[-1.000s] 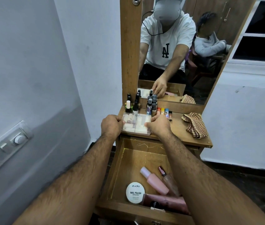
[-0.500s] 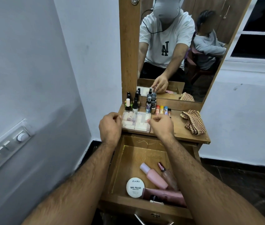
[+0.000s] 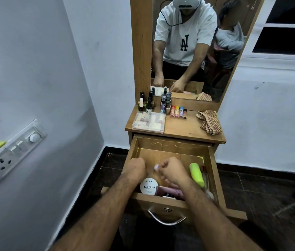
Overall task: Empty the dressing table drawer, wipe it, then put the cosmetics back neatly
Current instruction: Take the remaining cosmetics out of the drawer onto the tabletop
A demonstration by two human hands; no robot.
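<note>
Right hand [image 3: 172, 171] curls its fingers around the pink bottle [image 3: 156, 167] to lift it from the drawer [image 3: 210, 160], while the left hand [image 3: 135, 168], just beside, is fisted, its hold unclear.

Dressing table top [image 3: 182, 127]: clear compartment box [image 3: 148, 121] at front left; cluster of small bottles [image 3: 154, 103] behind it against the mirror [image 3: 193, 51]; row of small tubes [image 3: 178, 111] right of the box; folded cloth [image 3: 209, 122] far right. Open drawer [image 3: 168, 142] below, in front: round tin [image 3: 149, 186] at front left, tube [image 3: 196, 174] along right wall, both hands between. Switch panel [image 3: 14, 149] on left wall.
</note>
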